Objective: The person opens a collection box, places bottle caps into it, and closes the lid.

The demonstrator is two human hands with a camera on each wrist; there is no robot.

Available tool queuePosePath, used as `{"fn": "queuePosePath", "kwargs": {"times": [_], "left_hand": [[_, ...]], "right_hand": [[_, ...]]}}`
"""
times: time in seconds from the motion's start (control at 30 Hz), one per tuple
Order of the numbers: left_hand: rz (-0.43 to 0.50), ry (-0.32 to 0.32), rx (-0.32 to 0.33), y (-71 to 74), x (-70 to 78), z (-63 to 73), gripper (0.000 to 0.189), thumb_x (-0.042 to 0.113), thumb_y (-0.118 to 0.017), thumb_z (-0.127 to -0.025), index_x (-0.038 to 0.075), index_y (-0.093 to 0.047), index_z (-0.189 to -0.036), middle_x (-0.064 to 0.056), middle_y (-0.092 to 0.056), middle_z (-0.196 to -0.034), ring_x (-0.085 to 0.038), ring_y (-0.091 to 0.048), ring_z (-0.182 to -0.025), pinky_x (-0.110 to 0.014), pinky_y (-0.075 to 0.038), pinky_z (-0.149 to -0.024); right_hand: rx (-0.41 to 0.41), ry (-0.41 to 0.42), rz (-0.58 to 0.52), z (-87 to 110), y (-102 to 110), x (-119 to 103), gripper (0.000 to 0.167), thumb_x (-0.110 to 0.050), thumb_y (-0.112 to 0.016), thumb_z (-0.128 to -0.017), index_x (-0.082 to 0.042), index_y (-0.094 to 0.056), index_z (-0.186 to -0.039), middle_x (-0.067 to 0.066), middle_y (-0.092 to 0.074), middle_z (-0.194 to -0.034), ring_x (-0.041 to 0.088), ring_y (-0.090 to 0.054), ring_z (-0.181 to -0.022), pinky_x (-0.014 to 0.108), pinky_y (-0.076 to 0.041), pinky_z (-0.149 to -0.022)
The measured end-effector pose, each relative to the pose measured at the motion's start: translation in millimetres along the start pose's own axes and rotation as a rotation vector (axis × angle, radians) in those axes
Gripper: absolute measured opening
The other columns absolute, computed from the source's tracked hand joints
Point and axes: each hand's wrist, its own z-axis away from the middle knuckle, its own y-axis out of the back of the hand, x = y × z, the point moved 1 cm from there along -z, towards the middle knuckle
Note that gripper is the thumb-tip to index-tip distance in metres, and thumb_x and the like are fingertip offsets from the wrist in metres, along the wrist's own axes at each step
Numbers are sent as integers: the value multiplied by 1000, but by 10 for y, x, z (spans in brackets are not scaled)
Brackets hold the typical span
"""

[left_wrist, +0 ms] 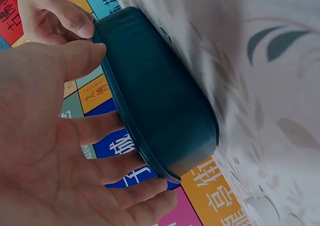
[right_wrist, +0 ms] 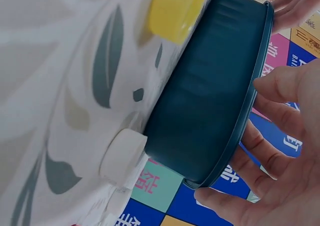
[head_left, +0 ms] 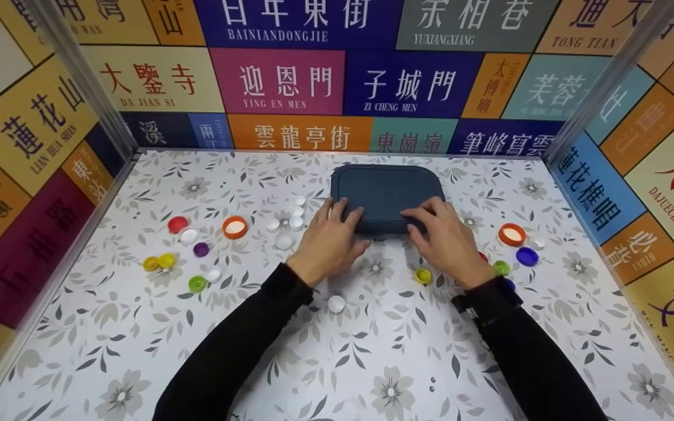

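Note:
A dark blue-green lidded lunch box (head_left: 389, 190) stands on the table at the back centre, its lid on. My left hand (head_left: 331, 237) lies at its near left corner, fairly straight fingers spread on the lid and thumb apart from them. At the near right edge is my right hand (head_left: 445, 237); its bent fingers and thumb grip the rim. The right wrist view shows the right thumb (right_wrist: 275, 83) at the box's rim (right_wrist: 245, 121), with the fingers on the lid side. In the left wrist view the left fingers (left_wrist: 115, 166) reach over the rim.
Bottle caps lie about: red (head_left: 178, 224), purple (head_left: 200, 249), yellow (head_left: 166, 260) and green (head_left: 197, 284) at left; blue (head_left: 527, 256) and orange (head_left: 512, 234) at right. A yellow cap (head_left: 423, 276) and a white cap (head_left: 336, 304) lie nearer. Printed panels (head_left: 278, 82) enclose the patterned tabletop.

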Motion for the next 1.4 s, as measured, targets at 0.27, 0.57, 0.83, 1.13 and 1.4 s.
{"fn": "queuePosePath", "kwargs": {"times": [0.27,0.57,0.83,1.13,1.4], "left_hand": [[30,-45,59,-3,-90,183,73,51,-72,-114,17,-53,-175,-24,-41,-186,-53,-33,-175,-65,-43,-139],[63,-97,123,40,-191,374,61,42,-76,-113,16,-64,-167,-23,-52,-178,-52,-44,-170,-64,-55,-130],[77,-117,137,76,-242,574,55,40,-75,-114,16,-68,-164,-22,-57,-174,-50,-48,-167,-65,-62,-120],[105,-163,196,78,-306,774,47,36,-76,-114,16,-74,-157,-23,-63,-167,-48,-55,-160,-61,-66,-115],[101,-173,199,77,-312,903,44,34,-74,-115,19,-75,-157,-19,-64,-166,-46,-57,-159,-60,-69,-108]], "right_hand": [[47,28,-37,47,45,-32,25,-19,-77,-113,-12,-86,-135,15,-73,-124,36,-69,-109,46,-55,-84],[39,39,-132,66,94,-36,22,-15,-86,-107,-13,-90,-128,12,-80,-123,35,-73,-113,48,-58,-91],[-48,20,-244,93,224,-28,14,-18,-83,-110,-17,-92,-121,4,-85,-114,26,-78,-108,43,-59,-93],[-171,8,-272,99,354,-34,15,-17,-87,-107,-26,-94,-116,-4,-89,-109,18,-80,-100,34,-56,-86],[-284,1,-300,139,448,-105,21,-10,-89,-103,-27,-94,-114,-6,-87,-107,18,-80,-104,32,-61,-93]]}}
